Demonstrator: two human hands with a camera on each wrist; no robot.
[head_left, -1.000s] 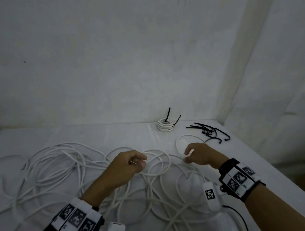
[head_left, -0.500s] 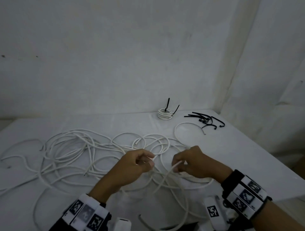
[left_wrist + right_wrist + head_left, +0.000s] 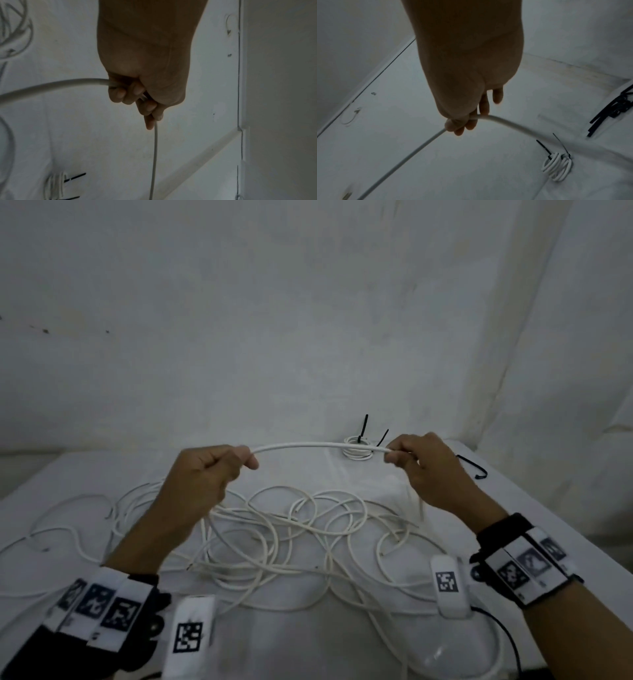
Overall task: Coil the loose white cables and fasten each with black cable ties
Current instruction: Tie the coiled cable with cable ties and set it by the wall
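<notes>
Cable stretched between my hands, tangle waiting below

My left hand [image 3: 202, 474] and right hand [image 3: 424, 467] each grip the cable [image 3: 318, 445], mid-frame above the desk [image 3: 565, 542]; pulling may drag the heap [image 3: 281, 542] into a knot, or the end slips free

The table [image 3: 534, 501] was covered in white cloth and stood in a corner. White walls [image 3: 239, 320] bore faint stains and small dark marks. Lighting was dim and even.
</notes>
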